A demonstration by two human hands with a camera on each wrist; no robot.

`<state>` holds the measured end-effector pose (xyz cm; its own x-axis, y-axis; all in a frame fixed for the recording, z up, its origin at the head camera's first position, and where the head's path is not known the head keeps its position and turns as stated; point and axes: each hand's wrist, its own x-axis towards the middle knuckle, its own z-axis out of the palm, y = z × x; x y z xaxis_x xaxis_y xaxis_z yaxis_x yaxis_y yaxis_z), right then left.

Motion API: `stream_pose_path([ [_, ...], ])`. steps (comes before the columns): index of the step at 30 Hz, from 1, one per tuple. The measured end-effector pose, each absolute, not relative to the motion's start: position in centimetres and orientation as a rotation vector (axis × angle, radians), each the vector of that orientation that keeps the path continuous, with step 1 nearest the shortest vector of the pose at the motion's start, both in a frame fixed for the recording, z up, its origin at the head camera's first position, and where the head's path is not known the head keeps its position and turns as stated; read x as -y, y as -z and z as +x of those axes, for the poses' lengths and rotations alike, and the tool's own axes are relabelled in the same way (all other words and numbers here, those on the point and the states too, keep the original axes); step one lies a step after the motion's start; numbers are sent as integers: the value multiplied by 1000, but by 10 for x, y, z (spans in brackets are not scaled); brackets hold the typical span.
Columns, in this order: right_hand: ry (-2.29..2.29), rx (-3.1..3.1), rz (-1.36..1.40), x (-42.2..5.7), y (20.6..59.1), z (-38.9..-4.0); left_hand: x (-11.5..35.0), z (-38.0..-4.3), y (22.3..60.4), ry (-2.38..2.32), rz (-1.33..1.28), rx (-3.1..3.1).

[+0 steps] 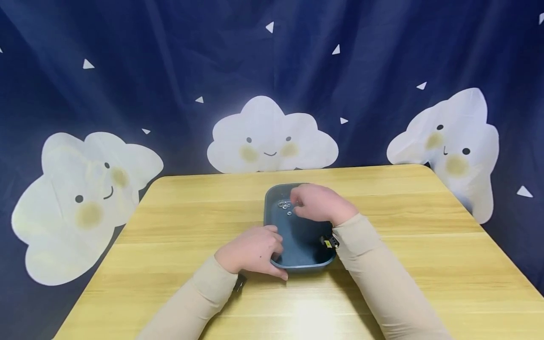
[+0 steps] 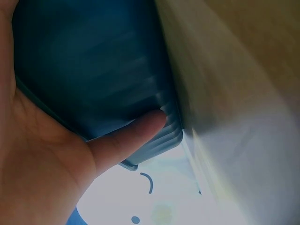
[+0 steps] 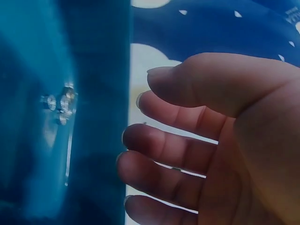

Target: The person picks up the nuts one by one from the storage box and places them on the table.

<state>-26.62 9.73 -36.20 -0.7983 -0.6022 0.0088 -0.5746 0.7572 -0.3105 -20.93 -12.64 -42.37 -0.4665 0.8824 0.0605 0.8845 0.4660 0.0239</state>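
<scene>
A dark blue-green tray (image 1: 297,243) with rounded corners sits near the middle of the table. My left hand (image 1: 255,250) grips its near left corner, fingers over the rim and thumb along the outer wall, as the left wrist view shows with the thumb (image 2: 131,133) against the side. Inside the tray, toward its far end, several small clear shiny beads (image 1: 284,205) lie in a loose cluster. Above them and to their right hovers my right hand (image 1: 318,203), its fingers loosely bent. In the right wrist view nothing shows between its thumb and fingertips, and the beads (image 3: 64,103) are a short way off.
The tray rests on a light wood-grain table (image 1: 191,208) with rounded far corners. Behind it hangs a dark blue curtain (image 1: 170,47) with white clouds and small triangles. A small black device (image 1: 330,242) is on the right wrist.
</scene>
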Motion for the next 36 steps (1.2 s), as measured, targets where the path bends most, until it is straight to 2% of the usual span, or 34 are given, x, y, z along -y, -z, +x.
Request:
stream_pose_path([
  [18, 221, -2848, -855, -77, 392, -278, 125, -209, 423, 68, -1590, 2668],
  [36, 124, -2788, -835, -73, 402, -280, 126, -208, 420, 52, -1594, 2679],
])
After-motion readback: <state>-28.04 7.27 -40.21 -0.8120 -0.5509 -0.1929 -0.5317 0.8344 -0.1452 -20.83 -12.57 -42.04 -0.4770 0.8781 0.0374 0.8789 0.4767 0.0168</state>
